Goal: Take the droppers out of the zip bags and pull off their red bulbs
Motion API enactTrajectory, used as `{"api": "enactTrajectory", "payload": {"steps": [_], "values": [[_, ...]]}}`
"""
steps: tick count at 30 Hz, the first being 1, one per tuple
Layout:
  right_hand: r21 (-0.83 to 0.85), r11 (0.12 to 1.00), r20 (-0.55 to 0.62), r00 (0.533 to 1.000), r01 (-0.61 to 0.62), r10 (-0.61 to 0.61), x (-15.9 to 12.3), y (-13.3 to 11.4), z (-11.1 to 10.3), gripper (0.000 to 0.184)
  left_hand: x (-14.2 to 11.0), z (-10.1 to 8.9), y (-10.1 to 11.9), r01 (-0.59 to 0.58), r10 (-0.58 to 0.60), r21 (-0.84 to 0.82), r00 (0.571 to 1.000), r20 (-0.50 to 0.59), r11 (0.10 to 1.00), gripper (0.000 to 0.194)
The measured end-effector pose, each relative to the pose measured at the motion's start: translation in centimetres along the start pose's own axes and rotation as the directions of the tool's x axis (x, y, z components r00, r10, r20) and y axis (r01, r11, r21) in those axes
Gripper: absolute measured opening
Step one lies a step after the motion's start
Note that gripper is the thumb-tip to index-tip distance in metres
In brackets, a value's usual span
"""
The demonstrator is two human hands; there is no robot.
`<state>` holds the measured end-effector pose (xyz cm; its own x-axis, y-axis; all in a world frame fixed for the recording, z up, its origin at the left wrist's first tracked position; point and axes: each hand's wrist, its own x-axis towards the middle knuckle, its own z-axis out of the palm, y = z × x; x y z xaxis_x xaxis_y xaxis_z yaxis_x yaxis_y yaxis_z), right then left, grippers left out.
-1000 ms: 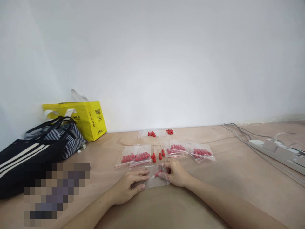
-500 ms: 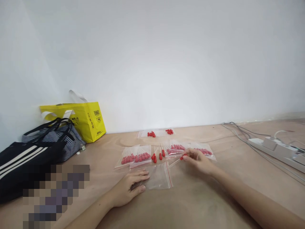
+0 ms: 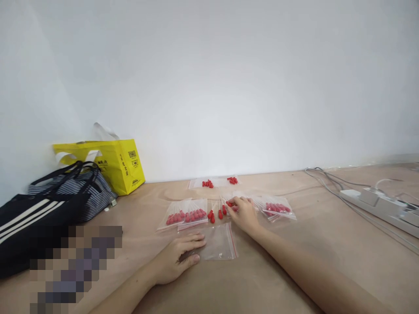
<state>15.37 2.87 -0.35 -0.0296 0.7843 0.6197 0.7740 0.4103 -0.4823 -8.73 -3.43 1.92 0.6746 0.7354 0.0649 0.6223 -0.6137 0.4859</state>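
Note:
My left hand (image 3: 183, 257) lies flat, fingers stretched out, on the left end of a clear zip bag (image 3: 218, 242) whose red-striped edge faces right. No droppers show inside that bag. My right hand (image 3: 244, 213) pinches the red bulb of a dropper (image 3: 230, 203); its thin tube is hard to see. Just left of these fingertips are several loose droppers (image 3: 220, 214) with red bulbs and pale tubes pointing to the wall. Filled zip bags of droppers lie left (image 3: 195, 214) and right (image 3: 278, 208), some partly hidden behind my right hand.
Near the wall lies another clear bag (image 3: 193, 183) with several red-bulbed droppers. A yellow bag (image 3: 131, 168), a striped bag (image 3: 104, 189) and a black bag (image 3: 42, 222) stand at left. A power strip (image 3: 389, 207) with grey cables (image 3: 330, 185) lies at right.
My right hand has moved left and away from me with the dropper, from beside the zip bag's striped edge to the loose droppers. My left hand has stayed put.

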Motion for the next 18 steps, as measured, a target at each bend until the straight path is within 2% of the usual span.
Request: {"api": "enactTrajectory", "payload": {"steps": [4, 8, 12, 18], "values": [[-0.128, 0.992, 0.064, 0.998, 0.018, -0.009, 0.0, -0.6, 0.8, 0.014, 0.0, -0.1, 0.2, 0.003, -0.003, -0.008, 1.000, -0.008, 1.000, 0.035], [-0.076, 0.997, 0.084, 0.996, 0.026, -0.020, -0.3, -0.5, -0.2, 0.022, 0.0, -0.1, 0.2, 0.003, -0.003, -0.008, 1.000, 0.000, 1.000, 0.036], [-0.038, 0.997, 0.123, 0.989, -0.074, 0.078, -0.9, -0.3, -1.8, 0.037, -0.1, 0.0, 0.2, 0.008, -0.008, -0.006, 1.000, 0.002, 1.000, 0.036], [-0.054, 0.992, 0.267, 0.956, -0.110, 0.121, -2.7, -0.8, -2.7, 0.032, 0.1, 0.6, 0.7, -0.043, 0.044, -0.005, 0.999, 0.012, 0.999, 0.037]]}}
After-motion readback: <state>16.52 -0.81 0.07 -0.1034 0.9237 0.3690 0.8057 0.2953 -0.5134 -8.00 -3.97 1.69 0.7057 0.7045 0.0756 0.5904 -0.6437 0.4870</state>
